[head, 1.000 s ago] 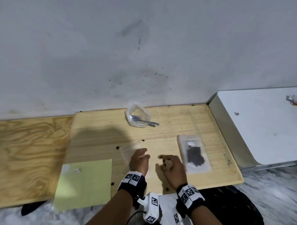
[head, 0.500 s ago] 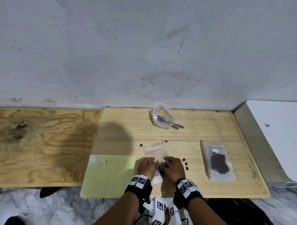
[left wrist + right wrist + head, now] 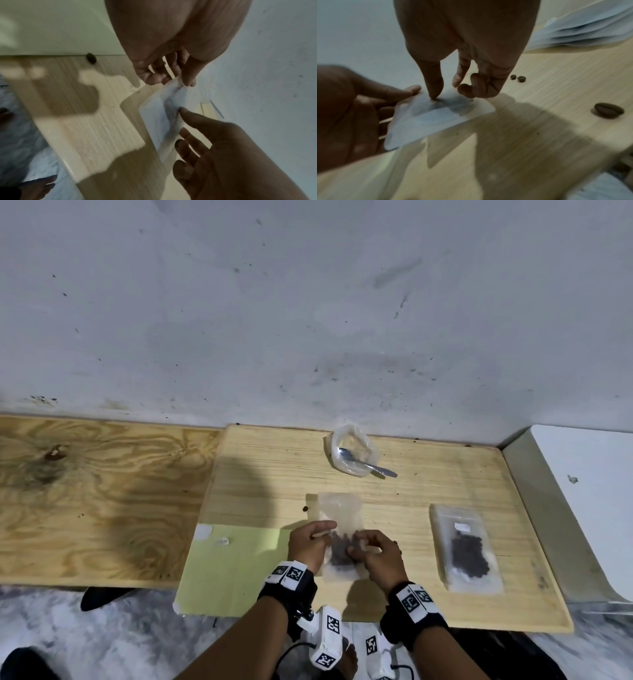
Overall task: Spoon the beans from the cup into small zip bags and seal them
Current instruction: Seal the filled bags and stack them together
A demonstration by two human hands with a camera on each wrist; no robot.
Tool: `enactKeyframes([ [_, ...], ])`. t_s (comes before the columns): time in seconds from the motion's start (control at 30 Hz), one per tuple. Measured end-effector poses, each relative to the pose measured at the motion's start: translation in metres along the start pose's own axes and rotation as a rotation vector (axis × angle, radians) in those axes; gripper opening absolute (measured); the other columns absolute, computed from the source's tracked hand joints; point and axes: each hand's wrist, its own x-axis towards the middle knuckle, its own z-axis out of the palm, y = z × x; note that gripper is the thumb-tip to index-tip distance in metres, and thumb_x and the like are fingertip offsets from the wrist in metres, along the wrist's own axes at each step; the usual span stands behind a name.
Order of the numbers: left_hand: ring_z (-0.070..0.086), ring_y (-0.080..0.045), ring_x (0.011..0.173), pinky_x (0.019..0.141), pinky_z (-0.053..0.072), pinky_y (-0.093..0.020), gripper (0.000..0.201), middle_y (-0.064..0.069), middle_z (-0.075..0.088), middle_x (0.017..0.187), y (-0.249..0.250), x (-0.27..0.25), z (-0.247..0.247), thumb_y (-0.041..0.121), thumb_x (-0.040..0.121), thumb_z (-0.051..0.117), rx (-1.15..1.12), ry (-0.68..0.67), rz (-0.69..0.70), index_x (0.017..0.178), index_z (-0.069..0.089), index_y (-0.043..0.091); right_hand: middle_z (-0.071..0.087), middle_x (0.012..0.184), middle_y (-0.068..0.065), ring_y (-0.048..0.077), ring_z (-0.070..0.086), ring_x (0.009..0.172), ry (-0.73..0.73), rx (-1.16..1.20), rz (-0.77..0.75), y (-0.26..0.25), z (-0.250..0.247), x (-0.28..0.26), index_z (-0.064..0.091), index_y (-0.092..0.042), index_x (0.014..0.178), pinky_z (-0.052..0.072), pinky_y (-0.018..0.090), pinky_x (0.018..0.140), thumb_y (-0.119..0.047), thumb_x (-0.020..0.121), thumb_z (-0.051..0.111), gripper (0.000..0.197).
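Nearest the wearer, black wristbands (image 3: 412,607) carry square black-and-white coded markers; no readable writing shows anywhere. Just beyond, the left hand (image 3: 308,546) and right hand (image 3: 378,554) each pinch an opposite side edge of a small clear zip bag (image 3: 339,508) between thumb and fingertips, the dark beans (image 3: 339,551) inside lying between the two hands. The bag is held just above the pale wooden board (image 3: 445,474). A loose bean (image 3: 609,110) lies on the board to the right. Farther right lies a filled zip bag (image 3: 466,549) with a small white label, illegible. Farthest, near the wall, a crumpled clear cup (image 3: 352,448) lies on its side with a metal spoon (image 3: 368,462) in it.
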Motion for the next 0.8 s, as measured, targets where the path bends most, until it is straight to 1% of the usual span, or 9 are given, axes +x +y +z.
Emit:
enactKeyframes([
  [0.1,0.066,-0.016,0.094,0.075,0.049,-0.017,0.026,0.000,0.072,0.096,0.006,-0.001,-0.019,-0.007,0.079,0.067,-0.057,0.033,0.037,0.081,0.074,0.018,0.068,0.091,0.007,0.018,0.064,0.078,-0.025,0.018,-0.060,-0.011,0.012,-0.004,0.070,-0.010,0.087,0.051,0.022,0.063,0.003,0.073,0.079,0.021],
  [0.23,0.062,-0.007,0.089,0.071,0.047,-0.017,0.020,0.007,0.069,0.097,0.014,-0.005,-0.062,-0.002,0.083,0.065,-0.032,0.034,0.112,0.090,0.074,0.015,0.064,0.085,0.010,0.018,0.063,0.064,-0.150,0.013,-0.136,-0.035,0.051,-0.012,0.069,-0.005,0.084,0.054,0.029,0.062,0.005,0.074,0.078,0.017],
  [0.37,0.063,-0.009,0.080,0.067,0.047,-0.019,0.023,0.005,0.071,0.091,0.008,-0.001,-0.118,-0.003,0.083,0.063,0.045,0.117,0.167,0.087,0.074,0.017,0.067,0.083,0.000,0.023,0.064,0.074,-0.247,-0.016,-0.181,-0.059,0.105,-0.019,0.072,-0.015,0.085,0.056,0.039,0.071,-0.005,0.075,0.080,0.017],
  [0.43,0.062,-0.016,0.074,0.059,0.049,-0.018,0.027,-0.001,0.071,0.085,0.003,0.003,-0.149,-0.006,0.082,0.062,-0.006,0.217,0.145,0.082,0.074,0.019,0.069,0.086,-0.003,0.018,0.065,0.082,-0.216,0.006,-0.182,-0.067,0.133,-0.025,0.072,-0.021,0.091,0.055,0.032,0.074,-0.007,0.080,0.076,0.019],
  [0.53,0.057,-0.020,0.069,0.053,0.047,-0.021,0.027,-0.008,0.066,0.077,-0.003,0.010,-0.193,-0.011,0.081,0.059,-0.121,0.339,0.093,0.085,0.072,0.013,0.072,0.095,-0.005,0.013,0.065,0.091,-0.112,-0.028,-0.176,-0.067,0.169,-0.032,0.072,-0.022,0.097,0.048,0.017,0.074,-0.010,0.087,0.067,0.017],
  [0.6,0.055,-0.021,0.064,0.051,0.045,-0.022,0.029,-0.012,0.064,0.076,-0.004,0.013,-0.219,-0.014,0.080,0.056,-0.156,0.374,0.073,0.089,0.071,0.009,0.071,0.103,-0.005,0.015,0.065,0.099,-0.144,-0.162,-0.143,-0.061,0.191,-0.034,0.072,-0.020,0.101,0.046,0.018,0.078,-0.016,0.089,0.065,0.015],
  [0.67,0.053,-0.021,0.060,0.044,0.045,-0.021,0.031,-0.013,0.063,0.076,-0.007,0.016,-0.241,-0.015,0.080,0.054,-0.135,0.393,0.077,0.090,0.071,0.009,0.068,0.102,-0.008,0.015,0.064,0.098,-0.214,-0.309,-0.086,-0.058,0.208,-0.037,0.068,-0.022,0.109,0.046,0.022,0.081,-0.025,0.088,0.067,0.021],
  [0.7,0.054,-0.021,0.061,0.044,0.045,-0.021,0.032,-0.012,0.064,0.075,-0.008,0.017,-0.250,-0.014,0.080,0.054,-0.122,0.399,0.083,0.088,0.071,0.011,0.066,0.101,-0.010,0.014,0.063,0.095,-0.234,-0.383,-0.069,-0.058,0.215,-0.037,0.065,-0.025,0.113,0.046,0.023,0.081,-0.030,0.087,0.067,0.027],
  [0.8,0.058,-0.024,0.068,0.058,0.048,-0.027,0.038,-0.013,0.066,0.077,-0.014,0.022,-0.273,-0.014,0.079,0.055,-0.113,0.398,0.092,0.081,0.071,0.020,0.059,0.098,-0.012,0.011,0.055,0.089,-0.188,-0.546,-0.050,-0.056,0.234,-0.038,0.058,-0.029,0.118,0.040,0.023,0.078,-0.039,0.085,0.067,0.036],
])
